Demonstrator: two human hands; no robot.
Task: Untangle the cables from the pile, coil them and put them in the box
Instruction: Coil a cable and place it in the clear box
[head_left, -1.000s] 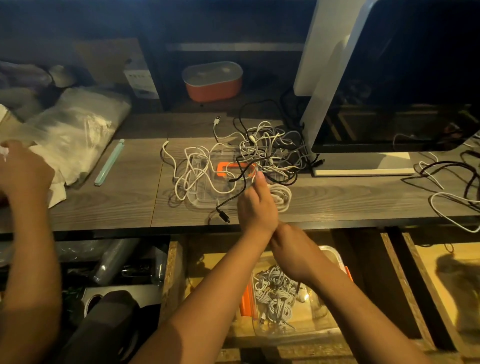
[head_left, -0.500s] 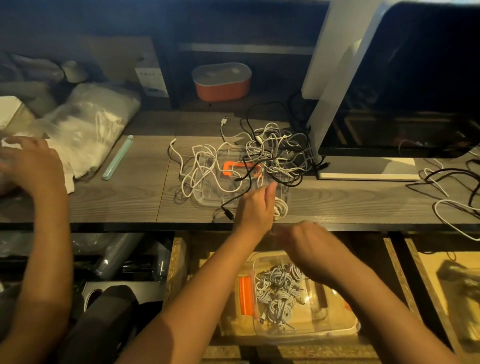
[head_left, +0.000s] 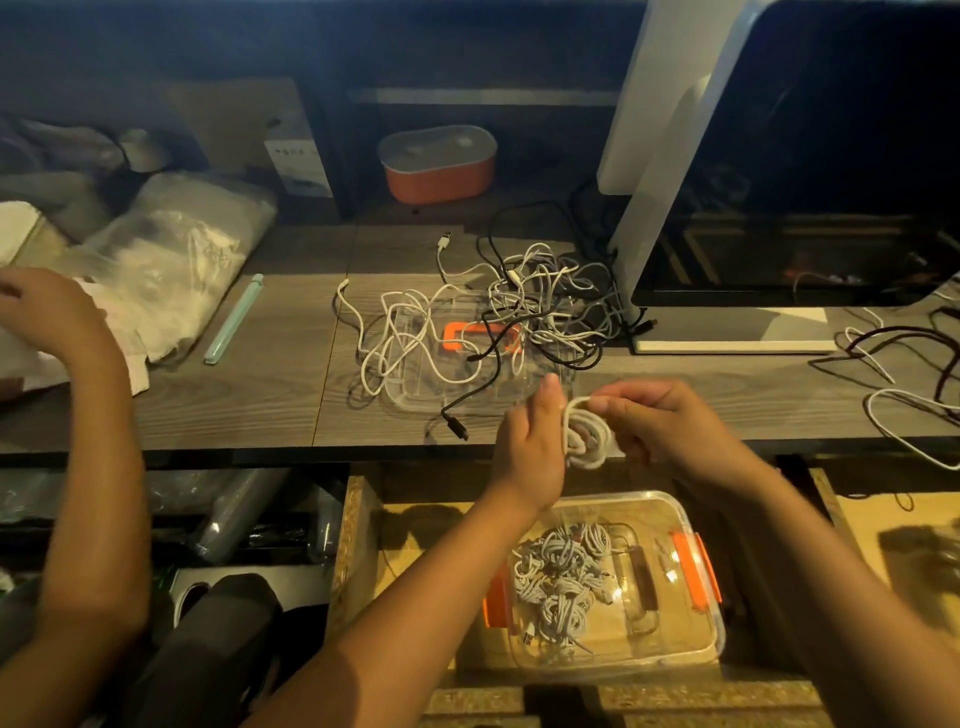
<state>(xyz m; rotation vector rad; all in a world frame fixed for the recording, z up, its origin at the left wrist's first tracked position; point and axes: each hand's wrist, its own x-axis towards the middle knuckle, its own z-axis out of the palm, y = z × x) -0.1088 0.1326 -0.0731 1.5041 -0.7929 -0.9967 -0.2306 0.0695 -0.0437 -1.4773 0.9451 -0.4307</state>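
Observation:
A tangled pile of white and black cables (head_left: 524, 306) lies on the desk over a clear lid (head_left: 410, 400) with an orange handle. In front of it, at the desk edge, I hold a small white cable coil (head_left: 587, 434) between both hands. My right hand (head_left: 670, 426) pinches the top of the coil. My left hand (head_left: 530, 441) grips its left side with one finger pointing up. Below, in an open drawer, a clear box (head_left: 696, 644) with orange clips holds several coiled white cables (head_left: 561, 577).
A monitor (head_left: 810, 171) stands at the right with loose cables (head_left: 904, 374) beyond it. An orange container (head_left: 439, 163) sits at the back. A plastic bag (head_left: 171, 260) and a teal pen (head_left: 234, 325) lie at the left, where another person's hand (head_left: 47, 312) rests.
My right hand rose from the drawer to the desk edge and took hold of the coil. The coil has been lifted off the desk between both hands.

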